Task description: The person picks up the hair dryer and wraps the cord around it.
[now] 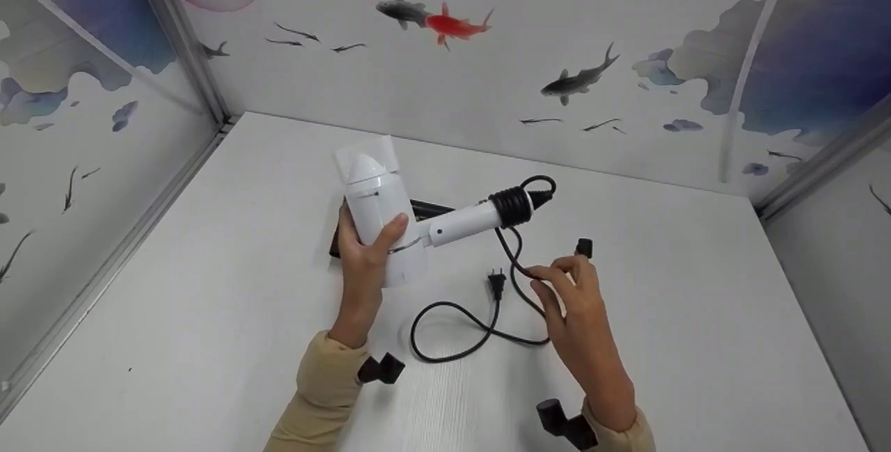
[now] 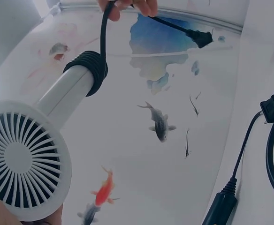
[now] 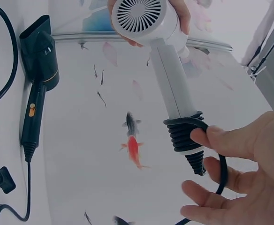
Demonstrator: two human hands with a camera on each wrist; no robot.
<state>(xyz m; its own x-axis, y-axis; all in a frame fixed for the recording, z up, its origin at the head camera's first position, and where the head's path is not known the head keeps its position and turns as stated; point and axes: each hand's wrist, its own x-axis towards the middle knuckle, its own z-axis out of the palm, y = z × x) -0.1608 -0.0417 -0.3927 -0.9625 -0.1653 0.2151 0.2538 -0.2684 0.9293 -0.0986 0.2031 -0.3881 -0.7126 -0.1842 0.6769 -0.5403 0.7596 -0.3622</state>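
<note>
In the head view my left hand (image 1: 363, 257) grips the white hair dryer (image 1: 376, 198) round its barrel, thumb on top. Its slatted air inlet (image 3: 139, 14) faces the right wrist camera. The handle (image 1: 463, 223) points right, with black power cord (image 1: 511, 207) wound several turns round its end. My right hand (image 1: 578, 313) pinches a loose length of that cord between thumb and fingers, right of the handle. The cord's plug (image 2: 201, 39) sticks out beyond those fingers in the left wrist view. A clear film-like piece (image 1: 365, 156) shows at the dryer's far end.
A black hair dryer (image 3: 39, 63) lies on the white table (image 1: 209, 299), partly hidden behind the white one in the head view. A two-pin plug (image 1: 496, 281) and looped black cord (image 1: 445, 304) lie before it. Fish-printed panels (image 1: 473, 90) enclose the table.
</note>
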